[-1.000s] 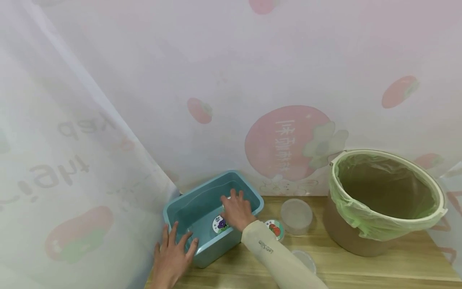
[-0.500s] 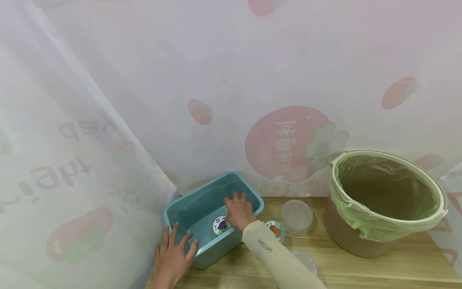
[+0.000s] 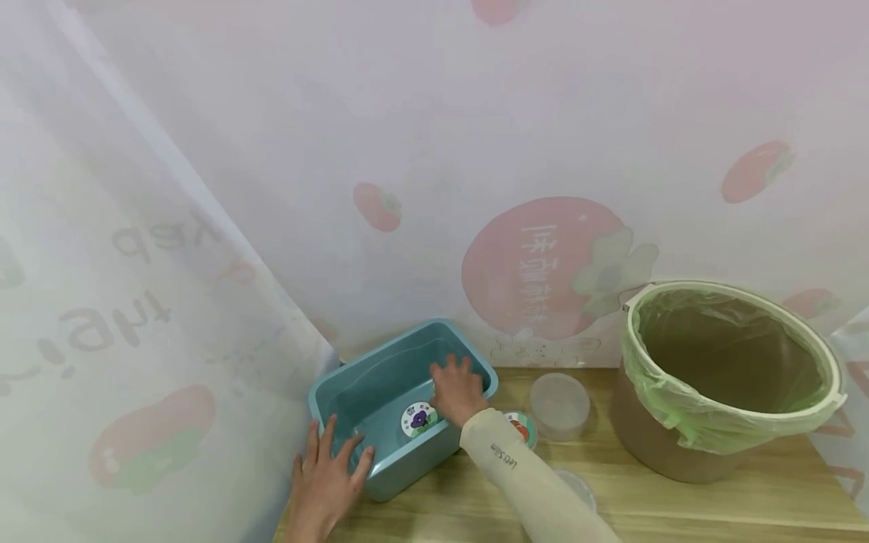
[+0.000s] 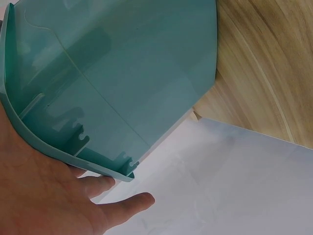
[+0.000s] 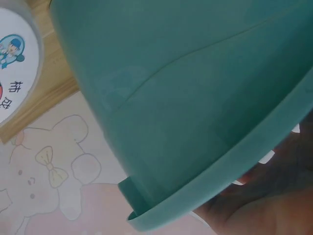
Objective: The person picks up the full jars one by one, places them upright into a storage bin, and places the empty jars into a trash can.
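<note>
A blue-green plastic basin (image 3: 380, 366) stands by the wall; its outer side fills most of both wrist views. My left hand (image 3: 326, 477) rests on the near left rim with spread fingers; in the left wrist view the hand (image 4: 54, 198) lies along the rim, some fingers extended. Inside the basin, my right hand (image 3: 458, 388) reaches down at the right end with bent fingers around a pale-edged round tub, mostly hidden under the hand. Left of it, on the basin's floor, lies a round tub with a purple flower label (image 3: 419, 419).
Right of the basin, a tub with a red fruit label (image 3: 521, 427) and clear round containers (image 3: 560, 406) stand on the wooden table (image 3: 638, 498). A large brown bin (image 3: 668, 437) with a green liner is at the right. A printed curtain (image 3: 407, 286) hangs behind.
My right hand has shifted slightly rightward inside the basin, the pale edge by its thumb moving along. More of the purple-flower label shows. The left hand keeps its place on the rim.
</note>
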Action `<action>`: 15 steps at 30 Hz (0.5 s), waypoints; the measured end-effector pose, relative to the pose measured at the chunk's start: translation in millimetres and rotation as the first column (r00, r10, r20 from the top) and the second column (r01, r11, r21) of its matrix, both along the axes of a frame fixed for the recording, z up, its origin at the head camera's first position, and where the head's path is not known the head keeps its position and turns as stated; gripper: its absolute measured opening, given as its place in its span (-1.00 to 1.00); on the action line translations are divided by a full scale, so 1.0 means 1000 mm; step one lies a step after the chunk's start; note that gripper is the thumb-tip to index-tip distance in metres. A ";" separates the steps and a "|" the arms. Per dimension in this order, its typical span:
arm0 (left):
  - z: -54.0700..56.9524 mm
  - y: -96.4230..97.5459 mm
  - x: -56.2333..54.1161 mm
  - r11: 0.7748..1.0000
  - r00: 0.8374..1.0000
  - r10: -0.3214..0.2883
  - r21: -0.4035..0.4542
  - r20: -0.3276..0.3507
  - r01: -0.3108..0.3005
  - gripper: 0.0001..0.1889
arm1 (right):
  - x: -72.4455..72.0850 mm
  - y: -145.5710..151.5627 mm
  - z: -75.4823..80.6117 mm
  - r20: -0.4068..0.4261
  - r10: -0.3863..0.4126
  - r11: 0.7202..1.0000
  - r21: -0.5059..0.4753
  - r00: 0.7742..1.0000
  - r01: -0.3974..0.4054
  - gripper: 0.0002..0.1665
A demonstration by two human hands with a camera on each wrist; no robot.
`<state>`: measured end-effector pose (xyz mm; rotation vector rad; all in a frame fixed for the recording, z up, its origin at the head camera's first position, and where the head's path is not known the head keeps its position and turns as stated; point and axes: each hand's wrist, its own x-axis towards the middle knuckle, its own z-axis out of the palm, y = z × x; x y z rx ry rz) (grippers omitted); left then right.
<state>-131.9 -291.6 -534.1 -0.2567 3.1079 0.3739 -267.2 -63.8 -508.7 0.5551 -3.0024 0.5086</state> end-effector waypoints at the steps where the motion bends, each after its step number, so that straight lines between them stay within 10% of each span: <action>1: 0.000 0.000 -0.001 1.000 1.000 -0.002 -0.002 -0.003 0.002 -0.31 | -0.001 0.001 0.000 -0.004 -0.002 1.000 0.000 1.000 0.002 -0.47; 15: 0.000 -0.001 0.001 1.000 1.000 0.002 0.012 -0.007 -0.002 -0.32 | -0.008 0.000 -0.013 0.029 0.004 1.000 0.011 1.000 -0.004 -0.46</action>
